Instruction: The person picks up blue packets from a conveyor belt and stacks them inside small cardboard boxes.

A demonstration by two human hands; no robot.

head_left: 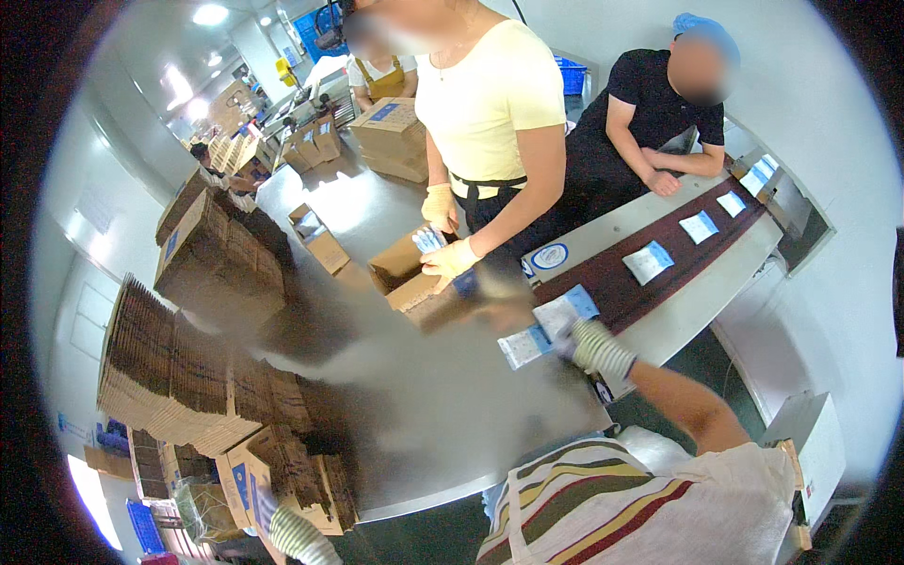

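At the near end of a dark red conveyor belt [692, 259], the wearer's right hand [603, 350], in a knitted glove with pale and dark stripes, reaches over a flat, white-and-blue rectangular pouch [567, 309] straddling the belt's end. A second white-and-blue pouch [524, 349] lies just beyond that end, on the grey metal table [471, 424]. The fingers blur against the pouches, so whether they pinch one or merely touch it cannot be told. The left hand [301, 539], in a matching glove, is well to the left of the belt, beside a tan cardboard carton with a blue panel [247, 485]; its grip cannot be told either. The pouches look light, soft and pliable, with a probably slippery skin; a broad hold across both long edges would likely suit better than pinching one corner.
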